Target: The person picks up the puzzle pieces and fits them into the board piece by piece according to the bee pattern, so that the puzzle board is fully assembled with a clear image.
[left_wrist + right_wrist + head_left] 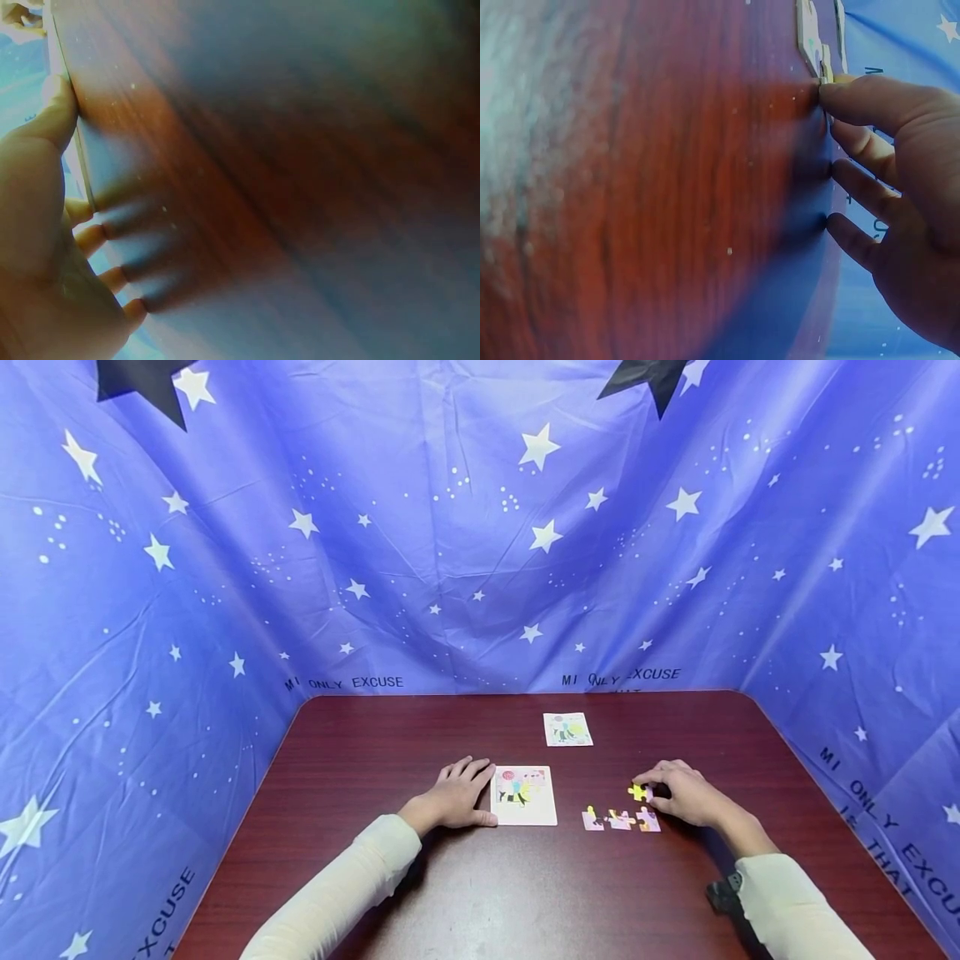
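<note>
A square puzzle board (546,814) with a printed picture lies in the middle of the table. My left hand (455,795) rests beside it, fingers spread, with thumb and fingertips touching its left edge. In the left wrist view the same hand (37,202) lies along the board's edge. Further right, my right hand (686,793) pinches a yellow jigsaw piece (639,792) at table level between thumb and index finger. Just in front of it lie a left piece (593,819), a middle piece (620,820) and a right piece (649,821), pink with yellow parts.
Behind the board lies a smaller picture card (567,730) with a similar print. Everything rests on a dark red wooden table (375,727). A blue curtain (450,568) with white stars surrounds its far and side edges. A black wrist device (723,893) sits under the right sleeve.
</note>
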Available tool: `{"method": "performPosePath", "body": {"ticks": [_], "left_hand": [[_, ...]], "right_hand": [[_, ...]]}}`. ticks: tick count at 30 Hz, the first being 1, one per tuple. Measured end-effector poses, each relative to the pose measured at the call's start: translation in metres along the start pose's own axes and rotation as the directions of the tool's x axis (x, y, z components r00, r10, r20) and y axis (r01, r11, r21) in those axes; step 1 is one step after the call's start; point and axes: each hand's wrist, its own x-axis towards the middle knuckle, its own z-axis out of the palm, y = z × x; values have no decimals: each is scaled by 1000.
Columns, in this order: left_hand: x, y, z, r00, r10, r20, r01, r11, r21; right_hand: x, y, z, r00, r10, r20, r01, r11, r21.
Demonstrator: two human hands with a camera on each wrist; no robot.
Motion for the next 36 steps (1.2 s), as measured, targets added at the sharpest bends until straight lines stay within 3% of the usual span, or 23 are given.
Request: {"method": "performPosePath", "body": {"ticks": [7,16,36], "left_hand": [[1,-1,1,1000,-2,-3,2,1000,5],[1,-1,2,1000,-8,4,8,1000,7],[2,-1,1,1000,-7,1,7,1000,0]], "right_hand": [[2,-3,0,1000,-10,-21,10,1000,26],[14,-16,5,990,-92,-109,103,990,99],[55,-59,20,982,-184,-49,189,975,118]]}}
